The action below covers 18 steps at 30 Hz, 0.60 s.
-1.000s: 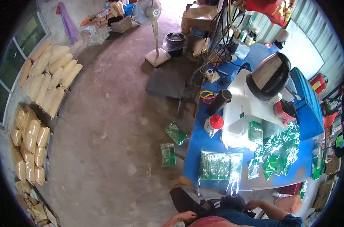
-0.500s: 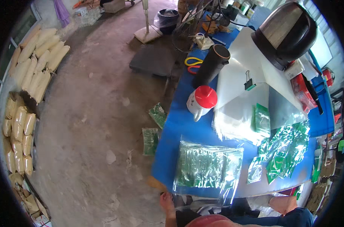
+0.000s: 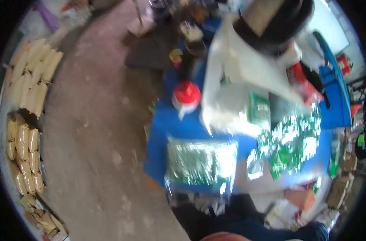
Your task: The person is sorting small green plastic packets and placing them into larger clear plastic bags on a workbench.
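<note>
Neither of my hands shows in the head view now. In front of me, a clear plastic bag (image 3: 201, 162) filled with a stack of green packets lies at the table's near edge, its loose end hanging over. To its right is a shiny heap of green-and-clear packets (image 3: 297, 140), with a small clear packet (image 3: 254, 164) beside it. One green packet (image 3: 259, 110) rests on a stack of clear plastic sheets (image 3: 231, 104). The view is blurred by motion.
A white mug with a red lid (image 3: 186, 97) stands on the blue table (image 3: 157, 138). An electric kettle (image 3: 273, 24) is at the back right, near a red box (image 3: 305, 84). Filled yellowish sacks (image 3: 28, 90) line the floor at left. An orange-brown object (image 3: 299, 199) lies below the table's right side.
My left hand, which was near the table's front left corner, is out of view. The whole view has shifted, so the table things appear further left and higher.
</note>
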Each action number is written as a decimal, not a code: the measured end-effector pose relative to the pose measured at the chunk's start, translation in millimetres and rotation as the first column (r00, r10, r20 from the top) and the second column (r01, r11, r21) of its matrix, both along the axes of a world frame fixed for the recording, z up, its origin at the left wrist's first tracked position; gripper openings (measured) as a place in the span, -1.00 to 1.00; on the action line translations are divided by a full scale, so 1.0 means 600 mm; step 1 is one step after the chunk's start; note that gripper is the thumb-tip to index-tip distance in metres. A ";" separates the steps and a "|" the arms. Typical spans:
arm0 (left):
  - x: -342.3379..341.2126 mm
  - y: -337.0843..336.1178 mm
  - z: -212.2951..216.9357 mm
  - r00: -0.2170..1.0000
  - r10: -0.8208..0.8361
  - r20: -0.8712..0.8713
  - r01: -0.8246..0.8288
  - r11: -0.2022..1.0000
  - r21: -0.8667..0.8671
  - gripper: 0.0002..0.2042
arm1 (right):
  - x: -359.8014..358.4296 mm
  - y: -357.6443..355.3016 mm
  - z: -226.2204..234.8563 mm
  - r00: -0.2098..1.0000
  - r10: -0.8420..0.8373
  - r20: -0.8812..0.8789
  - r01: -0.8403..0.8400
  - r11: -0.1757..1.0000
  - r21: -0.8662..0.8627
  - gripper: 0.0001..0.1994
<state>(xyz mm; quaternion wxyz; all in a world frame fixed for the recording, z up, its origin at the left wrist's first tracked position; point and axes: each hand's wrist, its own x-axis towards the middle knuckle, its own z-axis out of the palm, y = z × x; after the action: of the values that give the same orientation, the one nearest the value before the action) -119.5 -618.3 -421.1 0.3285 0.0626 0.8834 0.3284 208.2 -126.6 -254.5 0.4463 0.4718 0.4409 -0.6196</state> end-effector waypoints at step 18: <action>-0.157 0.147 0.147 0.651 -0.663 0.371 0.733 0.675 -0.081 -0.71 | -0.094 -0.113 0.110 0.875 -0.400 0.271 0.336 0.907 0.255 -0.83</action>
<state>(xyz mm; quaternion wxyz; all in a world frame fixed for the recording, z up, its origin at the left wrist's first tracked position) -213.9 -529.8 -332.6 0.5694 0.3097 0.7574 0.0793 152.0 -194.4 -188.3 0.3348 0.6830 0.3252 -0.5618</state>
